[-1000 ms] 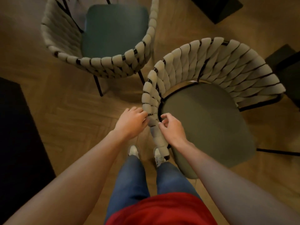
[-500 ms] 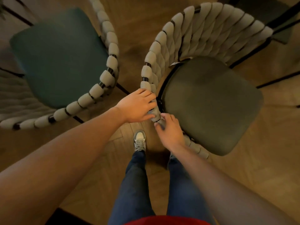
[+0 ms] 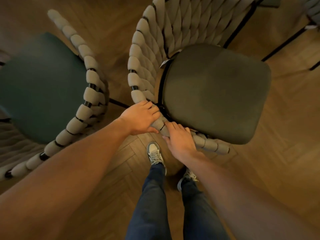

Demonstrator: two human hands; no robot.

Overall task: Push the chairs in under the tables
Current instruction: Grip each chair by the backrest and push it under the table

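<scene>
Nearest: jeans-clad legs and a grey-white sneaker (image 3: 154, 153) planted on the herringbone wood floor (image 3: 284, 153), toe pointing toward the chair ahead.

Just beyond the sneaker: right hand (image 3: 180, 141) wrapped over the woven backrest rim (image 3: 136, 70) of the olive-seated chair (image 3: 216, 94), fingers (image 3: 174, 124) curled round the padded cord, gripping it. Left hand (image 3: 141, 118) alongside, touching the same rim just above the right hand; fingers (image 3: 153, 110) curled over the top of the cord, thumb below, gripping as well. Rim running between both palms; olive seat lying immediately right of the knuckles, black frame tube just beside the left fingertips.

Left of the hands, apart from them: teal-seated chair (image 3: 39, 87), its woven rim curving close to the olive chair's backrest, not touching it.

Farther, upper right: thin black legs (image 3: 287, 40) on the floor; whether these belong to a bench or to another chair, cannot tell.

Versus half a second ago: olive chair rotated slightly, seat swung further right. Grip unchanged, both hands on the same stretch of rim. Teal chair lower and further left in view.
</scene>
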